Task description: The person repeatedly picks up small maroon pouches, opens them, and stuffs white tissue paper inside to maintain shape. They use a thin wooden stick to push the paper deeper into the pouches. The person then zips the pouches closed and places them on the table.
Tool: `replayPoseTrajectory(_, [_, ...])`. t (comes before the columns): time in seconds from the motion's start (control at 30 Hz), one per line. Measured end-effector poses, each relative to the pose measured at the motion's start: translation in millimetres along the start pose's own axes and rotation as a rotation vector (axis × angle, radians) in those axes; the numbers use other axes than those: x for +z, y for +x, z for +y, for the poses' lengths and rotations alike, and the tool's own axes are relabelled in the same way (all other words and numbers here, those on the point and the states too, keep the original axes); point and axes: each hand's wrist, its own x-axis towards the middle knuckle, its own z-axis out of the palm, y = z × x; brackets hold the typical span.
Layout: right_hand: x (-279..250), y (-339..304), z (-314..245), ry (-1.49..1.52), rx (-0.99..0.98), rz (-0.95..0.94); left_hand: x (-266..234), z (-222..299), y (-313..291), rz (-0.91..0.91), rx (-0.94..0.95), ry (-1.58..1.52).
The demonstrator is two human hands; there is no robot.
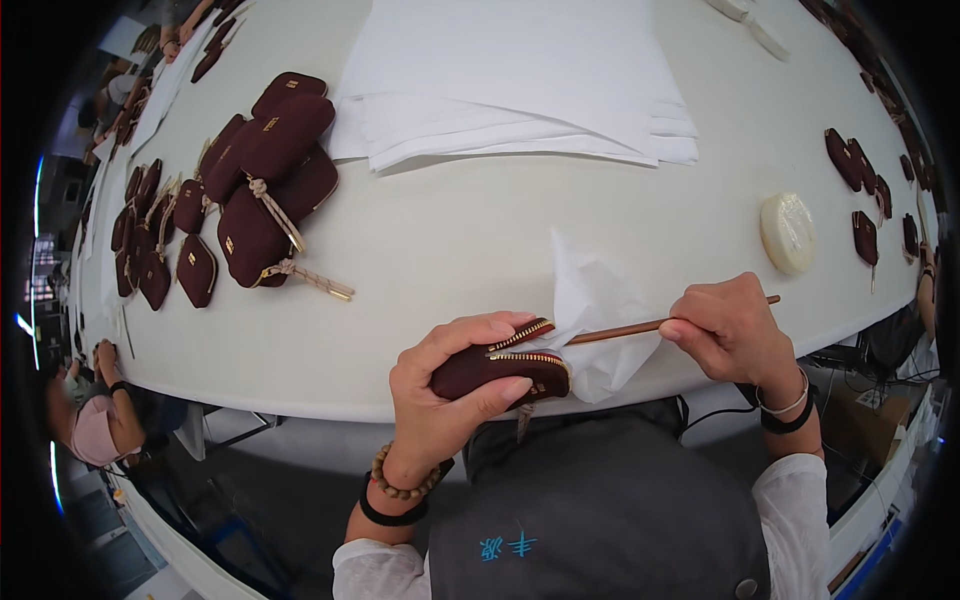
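Observation:
My left hand (450,375) is wrapped round a small dark maroon zip pouch (465,372), whose gold-toothed zipper gapes open toward the right. In my right hand (735,325) is a thin brown wooden stick (620,331), pinched between thumb and fingers. The stick's left end reaches the pouch's opening, where its tip is hidden by white tissue paper. That crumpled tissue paper (600,345) sticks out of the opening and spreads up and to the right, under the stick. A short cord pull hangs below the pouch, near the table's front edge.
A heap of maroon pouches (270,180) with cord pulls lies at the left. Flat white paper sheets (510,90) are stacked at the far middle. A cream roll of tape (788,233) stands at the right, near more pouches (865,238). Another person (105,415) sits at far left.

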Motion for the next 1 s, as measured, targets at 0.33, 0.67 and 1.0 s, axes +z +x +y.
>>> replayPoseTrajectory(0.33, [-11, -3, -5, -0.004, 0.024, -0.043, -7, -10, -14, 0.236, -0.098, -0.172])
replayPoseTrajectory(0.67, [20, -10, -15, -0.034, -0.022, -0.02, 3, -30, -29, 0.135, -0.04, -0.155])
replayPoseTrajectory(1.0, [39, -2, -2, 0.083, -0.079, 0.021, 21, -11, -26, 0.127, -0.174, -0.159])
